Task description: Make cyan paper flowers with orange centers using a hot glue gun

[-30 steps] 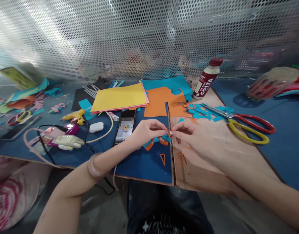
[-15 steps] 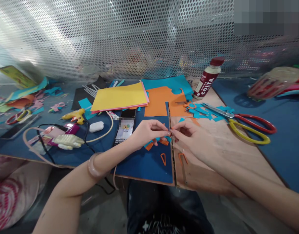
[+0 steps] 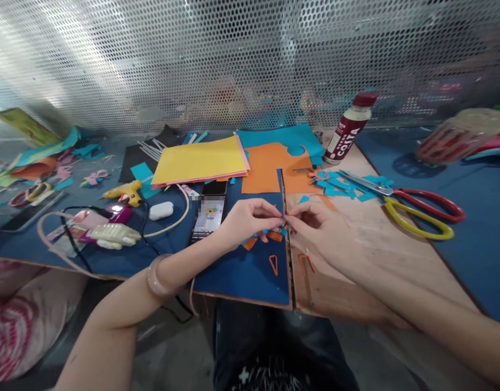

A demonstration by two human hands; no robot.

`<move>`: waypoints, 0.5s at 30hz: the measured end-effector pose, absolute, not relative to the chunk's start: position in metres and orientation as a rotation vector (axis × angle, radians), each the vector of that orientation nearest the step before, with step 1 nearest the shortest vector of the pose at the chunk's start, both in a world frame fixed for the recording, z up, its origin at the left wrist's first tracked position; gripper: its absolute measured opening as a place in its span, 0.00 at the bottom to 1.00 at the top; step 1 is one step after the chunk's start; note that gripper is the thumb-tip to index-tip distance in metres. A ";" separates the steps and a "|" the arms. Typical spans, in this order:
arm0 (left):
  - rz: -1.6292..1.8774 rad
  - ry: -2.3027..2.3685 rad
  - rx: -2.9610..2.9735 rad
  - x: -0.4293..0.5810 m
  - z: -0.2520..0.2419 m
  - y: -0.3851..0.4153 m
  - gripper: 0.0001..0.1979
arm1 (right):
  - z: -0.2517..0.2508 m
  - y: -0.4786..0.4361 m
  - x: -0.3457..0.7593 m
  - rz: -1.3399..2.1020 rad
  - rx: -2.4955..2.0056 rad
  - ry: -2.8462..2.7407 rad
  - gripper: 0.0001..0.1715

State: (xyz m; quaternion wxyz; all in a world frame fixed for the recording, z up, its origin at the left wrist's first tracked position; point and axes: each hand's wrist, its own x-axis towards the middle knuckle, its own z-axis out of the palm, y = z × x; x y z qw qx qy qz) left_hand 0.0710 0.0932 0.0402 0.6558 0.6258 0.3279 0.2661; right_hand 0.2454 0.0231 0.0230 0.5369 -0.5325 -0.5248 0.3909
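My left hand [image 3: 256, 220] and my right hand [image 3: 315, 225] meet over the seam of the table, both in a pinch with fingertips almost touching. Whatever small piece lies between the fingertips is too hidden to name. Under my left fingers are orange and blue paper scraps [image 3: 250, 242]. Nearer the front edge lie a folded orange paper strip [image 3: 273, 265] shaped like a narrow triangle and a bent orange strip [image 3: 306, 263] below my right hand. A phone [image 3: 209, 217] with a lit screen rests beside my left forearm.
Scissors [image 3: 423, 209] with red and yellow handles lie right, by blue paper scraps [image 3: 339, 184]. Behind are a bottle [image 3: 347, 133], orange paper [image 3: 260, 168] and a yellow sheet stack [image 3: 201, 160]. At left are a glue gun [image 3: 125, 193], an earbud case [image 3: 161, 210] and a cabled power strip [image 3: 111, 234].
Both hands keep their pinch in nearly the same place, with only slight finger movement. The view has shifted a little; the things on the table stay where they were.
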 end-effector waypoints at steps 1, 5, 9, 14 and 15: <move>0.604 0.746 1.419 0.071 0.040 0.093 0.12 | 0.023 0.023 0.245 0.923 -1.272 -1.253 0.10; 0.603 0.738 1.422 0.070 0.038 0.094 0.13 | 0.023 0.024 0.245 0.935 -1.278 -1.232 0.11; 0.605 0.740 1.450 0.071 0.037 0.095 0.14 | 0.025 0.023 0.243 0.911 -1.280 -1.255 0.10; 0.667 0.801 1.550 0.073 0.040 0.092 0.18 | 0.027 0.024 0.244 0.912 -1.259 -1.332 0.12; 0.674 0.808 1.580 0.073 0.041 0.091 0.19 | 0.027 0.024 0.245 0.889 -1.278 -1.375 0.13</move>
